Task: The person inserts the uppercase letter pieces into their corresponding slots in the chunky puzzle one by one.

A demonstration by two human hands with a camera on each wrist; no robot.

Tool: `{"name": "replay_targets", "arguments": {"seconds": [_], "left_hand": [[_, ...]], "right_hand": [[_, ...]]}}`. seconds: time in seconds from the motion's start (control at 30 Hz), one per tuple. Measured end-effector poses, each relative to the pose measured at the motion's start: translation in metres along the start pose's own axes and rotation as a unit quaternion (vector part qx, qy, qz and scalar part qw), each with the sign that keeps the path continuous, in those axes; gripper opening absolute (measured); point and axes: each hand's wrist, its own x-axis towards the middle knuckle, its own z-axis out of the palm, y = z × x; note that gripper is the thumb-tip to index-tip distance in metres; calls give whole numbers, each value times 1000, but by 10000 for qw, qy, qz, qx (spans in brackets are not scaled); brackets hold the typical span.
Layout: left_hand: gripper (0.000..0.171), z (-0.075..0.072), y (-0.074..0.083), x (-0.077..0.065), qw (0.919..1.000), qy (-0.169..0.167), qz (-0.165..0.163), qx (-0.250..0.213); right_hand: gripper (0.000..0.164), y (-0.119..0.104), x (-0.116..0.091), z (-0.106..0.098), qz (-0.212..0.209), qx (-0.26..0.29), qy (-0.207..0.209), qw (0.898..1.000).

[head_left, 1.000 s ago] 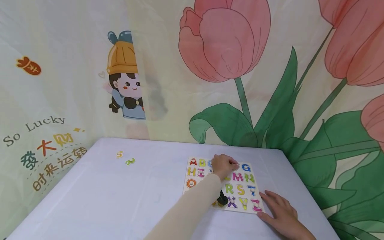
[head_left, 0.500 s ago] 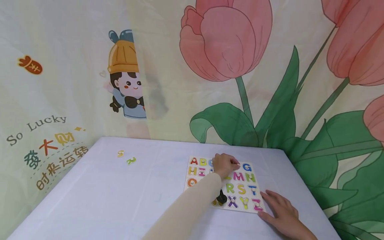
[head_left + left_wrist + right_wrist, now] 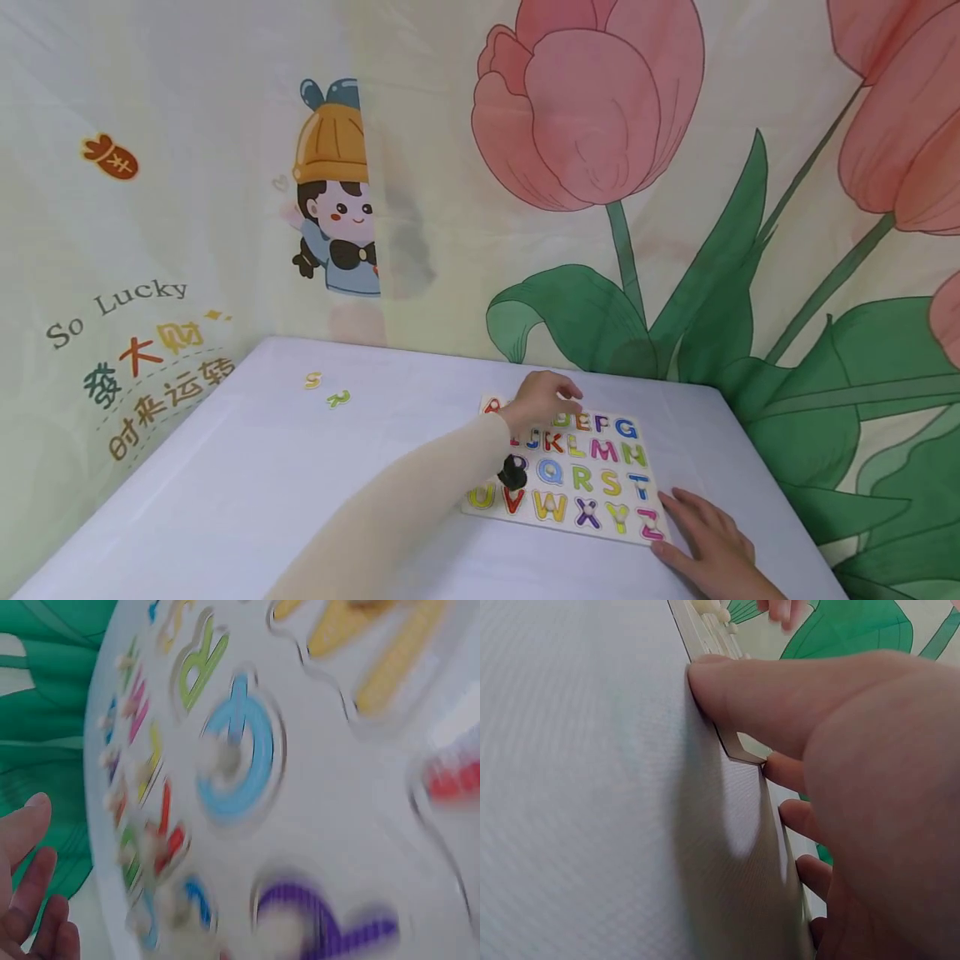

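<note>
A white alphabet puzzle board (image 3: 564, 527) with colourful knobbed letters lies on the table. Above its top rows hovers my left hand (image 3: 542, 398), fingers parted and holding nothing, near the orange E (image 3: 582, 422). In the left wrist view that hand's fingers (image 3: 34, 881) are loosely bent, apart from the blue Q (image 3: 262, 754). The green R (image 3: 201, 669) place there shows no knob. My right hand (image 3: 708, 533) rests against the board's near right corner. In the right wrist view its thumb (image 3: 720, 686) presses the near edge, while other fingers touch around the corner.
A loose yellow S piece (image 3: 312, 381) and a green R piece (image 3: 338, 399) lie at the far left of the white table (image 3: 337, 467). Behind the table hangs a cloth (image 3: 435, 308) printed with tulips. A black device (image 3: 513, 472) sits at my left wrist.
My left hand has let go near the F and drawn back leftward, fingers parting, uncovering the F and the middle letters. The right hand stays at the board's corner. The head view has shifted slightly.
</note>
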Motion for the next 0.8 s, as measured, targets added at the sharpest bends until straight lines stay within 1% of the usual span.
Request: {"name": "replay_targets", "arguments": {"seconds": [0.1, 0.2, 0.3, 0.43, 0.63, 0.73, 0.8], "left_hand": [[19, -32, -15, -8, 10000, 9, -14, -18], [20, -64, -36, -18, 9999, -25, 20, 118], [21, -98, -58, -32, 9997, -61, 12, 239], [22, -141, -91, -60, 9993, 33, -67, 354], [24, -206, -148, -111, 9973, 216, -6, 707], [25, -233, -179, -133, 9950, 186, -123, 972], [25, -247, -199, -144, 9931, 127, -179, 1153]], "right_hand": [[91, 1, 0, 1, -28, 48, 40, 10000], [90, 1, 0, 0, -35, 58, 54, 10000], [89, 2, 0, 0, -73, 21, 77, 9999], [90, 4, -1, 1, -92, -17, 81, 9999], [90, 3, 0, 0, -129, 123, 78, 9998], [90, 3, 0, -1, -157, 108, 94, 9998], [90, 2, 0, -1, -136, 133, 67, 9998]]}}
